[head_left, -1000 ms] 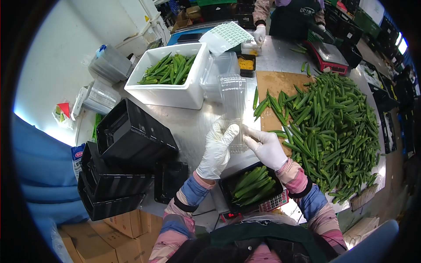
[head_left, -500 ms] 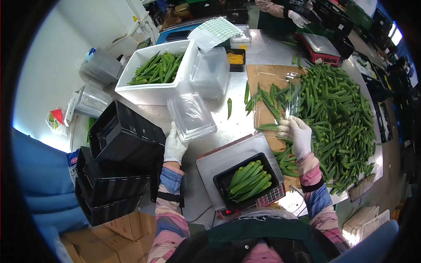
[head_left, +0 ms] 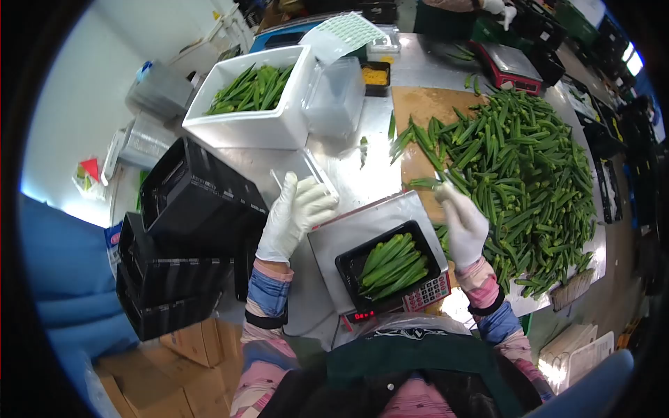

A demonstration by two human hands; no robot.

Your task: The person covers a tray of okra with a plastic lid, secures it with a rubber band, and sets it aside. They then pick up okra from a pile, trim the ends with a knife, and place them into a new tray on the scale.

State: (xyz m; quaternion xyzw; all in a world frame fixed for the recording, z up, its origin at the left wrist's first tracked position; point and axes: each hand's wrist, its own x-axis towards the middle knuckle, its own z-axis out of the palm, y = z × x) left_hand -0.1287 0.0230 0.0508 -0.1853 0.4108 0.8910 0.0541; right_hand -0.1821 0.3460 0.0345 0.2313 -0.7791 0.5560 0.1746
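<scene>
My left hand (head_left: 298, 214), in a white glove, is open with its fingers spread, palm side partly up, over the edge of clear plastic lids (head_left: 322, 173) that it partly covers. My right hand (head_left: 463, 224), also gloved, has its fingers drawn together beside the okra pile (head_left: 526, 181); an okra pod (head_left: 422, 182) lies by the fingertips, and what they hold, if anything, I cannot make out. Between the hands, a black tray (head_left: 346, 279) of okra pods (head_left: 394, 266) sits on a scale (head_left: 327, 249) with a lit red display.
Black crates or trays (head_left: 202, 209) are stacked on the left. Behind them stand a white foam box (head_left: 240, 132) of okra and clear containers (head_left: 334, 97). Brown cardboard (head_left: 418, 104) lies under part of the pile. A second scale (head_left: 512, 64) and another person's gloved hand (head_left: 509, 15) are at the back.
My left hand has come off the side of the clear lids and opened over them. The clear lid at my right hand is no longer seen there; that hand has moved slightly left and down.
</scene>
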